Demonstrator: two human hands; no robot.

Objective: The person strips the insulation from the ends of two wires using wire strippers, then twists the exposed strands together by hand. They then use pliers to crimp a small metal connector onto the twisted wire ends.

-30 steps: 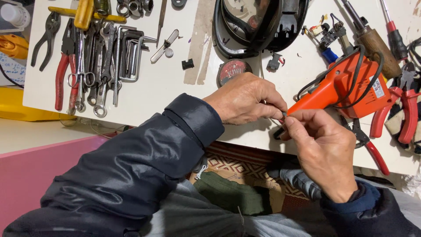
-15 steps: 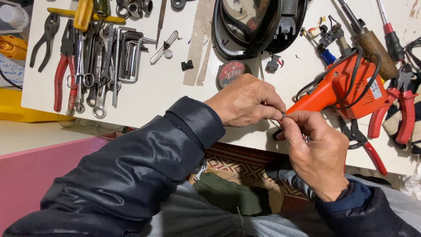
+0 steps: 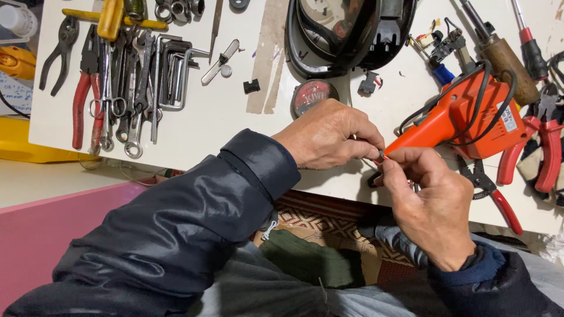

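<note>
While both hands meet at the near edge of a white work board (image 3: 223,117), the left hand (image 3: 329,138) and the right hand (image 3: 432,205) pinch a very small dark part (image 3: 382,156) between their fingertips. The left thumb and forefinger are closed tight on it from the left; the right thumb and forefinger close on it from the right, so the 2 hands almost touch. The part is too small to tell what it is. It sits just in front of the nose of an orange soldering gun (image 3: 464,114), which lies on the board with its black cord looped over it.

As a judgement, the work looks mid-way: the piece is held and being fiddled with, the soldering gun lies unheld, and nothing shows the piece joined to anything yet.

Around them: a round black-and-red tin (image 3: 311,94) just behind the left hand, an opened black plastic casing (image 3: 346,35) further back, red-handled pliers (image 3: 82,100) among spanners and hex keys (image 3: 170,70) on the far left, a wooden-handled soldering iron (image 3: 511,58), and red cutters (image 3: 543,147) on the right. Dark sleeves cover both arms.
</note>
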